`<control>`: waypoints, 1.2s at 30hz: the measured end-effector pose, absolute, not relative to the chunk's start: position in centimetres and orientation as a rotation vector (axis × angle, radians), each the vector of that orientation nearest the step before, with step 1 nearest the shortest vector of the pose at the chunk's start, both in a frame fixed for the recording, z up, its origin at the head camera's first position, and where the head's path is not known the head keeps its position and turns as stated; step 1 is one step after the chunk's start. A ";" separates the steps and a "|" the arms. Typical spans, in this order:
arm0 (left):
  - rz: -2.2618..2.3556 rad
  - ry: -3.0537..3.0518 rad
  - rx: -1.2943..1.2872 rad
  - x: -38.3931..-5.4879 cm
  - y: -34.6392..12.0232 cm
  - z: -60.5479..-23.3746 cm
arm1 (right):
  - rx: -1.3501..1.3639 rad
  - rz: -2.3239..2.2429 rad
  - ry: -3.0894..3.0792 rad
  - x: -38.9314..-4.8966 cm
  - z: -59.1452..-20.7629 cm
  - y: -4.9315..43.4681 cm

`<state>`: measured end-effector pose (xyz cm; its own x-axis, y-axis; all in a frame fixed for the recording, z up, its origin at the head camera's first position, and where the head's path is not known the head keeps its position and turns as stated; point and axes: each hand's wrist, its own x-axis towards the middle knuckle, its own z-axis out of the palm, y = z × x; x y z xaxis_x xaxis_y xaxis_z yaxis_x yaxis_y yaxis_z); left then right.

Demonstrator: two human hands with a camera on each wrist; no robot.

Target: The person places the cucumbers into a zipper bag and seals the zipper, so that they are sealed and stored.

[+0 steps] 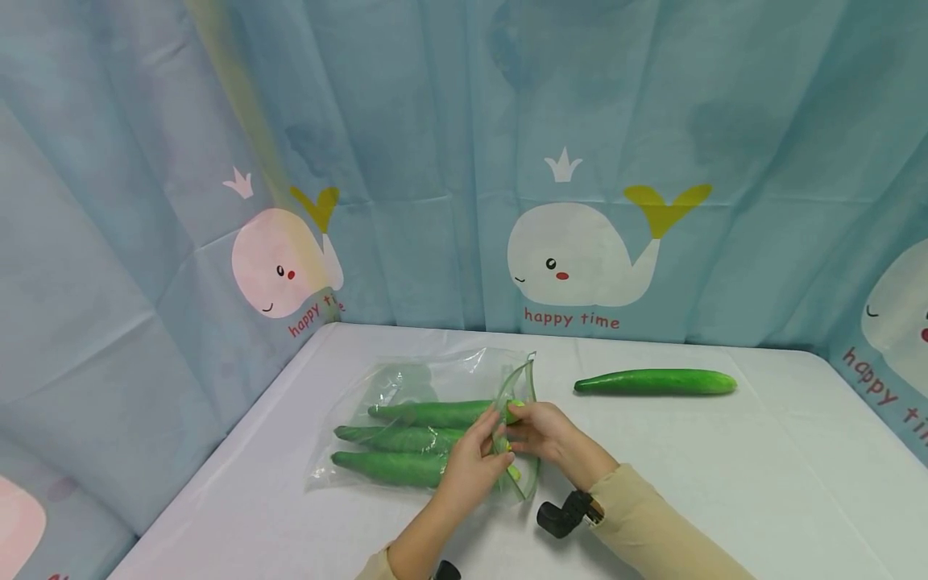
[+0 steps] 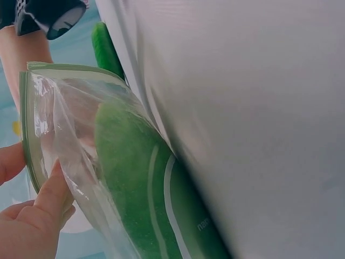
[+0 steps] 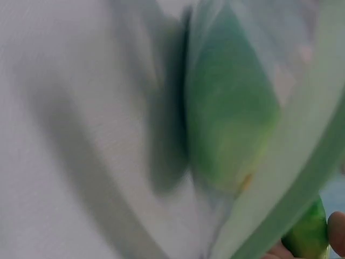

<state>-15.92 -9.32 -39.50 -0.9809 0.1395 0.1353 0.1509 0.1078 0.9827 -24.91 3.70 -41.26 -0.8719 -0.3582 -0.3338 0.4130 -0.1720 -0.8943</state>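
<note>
Gripping the bag (image 1: 457, 377), left hand (image 1: 474, 455) sits beside the cucumber (image 1: 435, 414) right hand (image 1: 549, 431) pinches.

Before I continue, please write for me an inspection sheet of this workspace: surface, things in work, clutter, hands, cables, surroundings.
Surface: table, with a white cover.
Job's things: clear bag lying flat, its green-edged mouth towards the right; three cucumbers inside, side by side. A fourth cucumber lies outside, to the right of the bag.
Clutter: nothing seen.
Hands: left hand pinches the bag near its mouth; right hand holds the tip of the farthest bagged cucumber. Black device worn at the right wrist.
Cables: nothing seen.
Surroundings: blue curtain printed with whales.
</note>
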 end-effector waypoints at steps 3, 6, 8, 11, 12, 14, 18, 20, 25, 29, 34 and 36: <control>-2.063 -2.332 -0.301 -15.9 -9.3 -39.4 | 0.068 -2.080 1.604 -24.9 -41.4 3.4; -2.069 -2.320 -0.306 -15.9 -9.3 -39.3 | 0.061 -2.068 1.621 -24.9 -41.5 3.2; -2.070 -2.315 -0.310 -15.9 -9.2 -39.3 | 0.055 -2.067 1.637 -24.9 -41.6 3.1; -2.068 -2.309 -0.310 -15.9 -9.2 -39.4 | 0.055 -2.069 1.654 -24.9 -41.7 3.0; -2.066 -2.311 -0.307 -15.9 -9.2 -39.4 | 0.059 -2.069 1.662 -24.9 -41.7 2.9; -2.065 -2.312 -0.301 -15.9 -9.2 -39.4 | 0.070 -2.063 1.682 -24.9 -41.9 2.8; -2.064 -2.320 -0.293 -15.9 -9.2 -39.4 | 0.111 -2.055 1.732 -24.8 -42.1 2.7; -2.053 -2.330 -0.291 -15.9 -9.2 -39.4 | 0.130 -2.055 1.755 -24.8 -42.1 2.6; -2.037 -2.344 -0.284 -16.0 -9.1 -39.4 | 0.179 -2.038 1.796 -25.0 -41.9 2.6; -2.047 -2.339 -0.291 -16.0 -9.0 -39.4 | 0.228 -2.030 1.809 -25.3 -41.9 2.5; -2.051 -2.347 -0.281 -16.0 -9.0 -39.4 | 0.225 -2.003 1.805 -25.5 -41.9 2.3; -2.066 -2.340 -0.283 -15.9 -9.0 -39.5 | 0.224 -2.005 1.793 -25.6 -41.9 2.3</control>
<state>-15.95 -9.05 -39.49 -0.9837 0.1298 0.1248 0.1399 0.1147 0.9835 -25.63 2.31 -41.92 -0.8907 -0.2131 -0.4016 0.4229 -0.0638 -0.9039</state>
